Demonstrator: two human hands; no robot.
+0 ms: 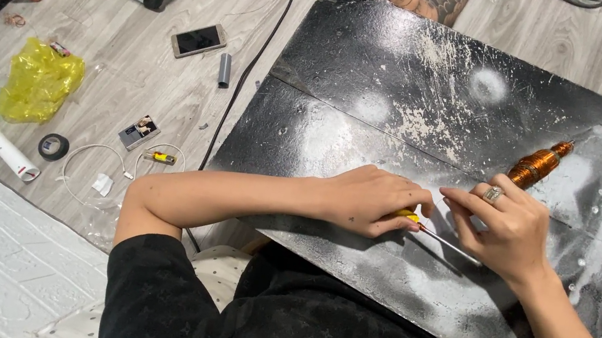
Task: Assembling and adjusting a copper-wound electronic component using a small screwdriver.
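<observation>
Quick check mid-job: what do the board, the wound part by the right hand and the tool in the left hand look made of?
Board: likely painted wood or stone, matte black with white powdery smears.
Wound part: apparently copper wire, shiny orange turns.
Tool: screwdriver, seemingly yellow plastic handle under the left hand, thin bright steel shaft reaching the right hand.

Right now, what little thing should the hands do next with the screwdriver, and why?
Probably slide the screwdriver tip toward the copper coil. The left hand grips its yellow handle, the right hand steadies the shaft, and the coil lies just beyond on the black board, untouched.
</observation>
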